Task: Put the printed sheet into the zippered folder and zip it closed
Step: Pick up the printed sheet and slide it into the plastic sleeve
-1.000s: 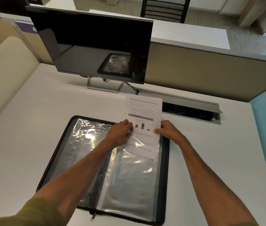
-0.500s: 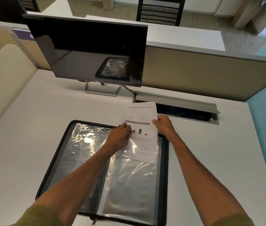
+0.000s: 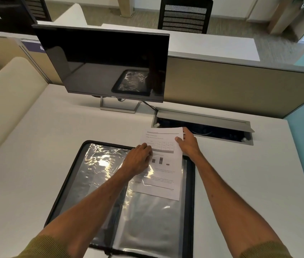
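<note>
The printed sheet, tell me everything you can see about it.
The printed sheet is one white page, portrait, with lines of text, a table with a grey band and dark bars below. It lies slightly skewed on the right half of the open zippered folder, its top end overhanging the folder's far edge onto the desk. Glare across its lower left suggests clear plastic covers that part. The right hand pinches its top right corner; the left hand rests on its left edge.

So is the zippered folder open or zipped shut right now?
Open: the zippered folder lies spread flat on the desk, clear sleeves showing, the printed sheet partly over its right half.
</note>
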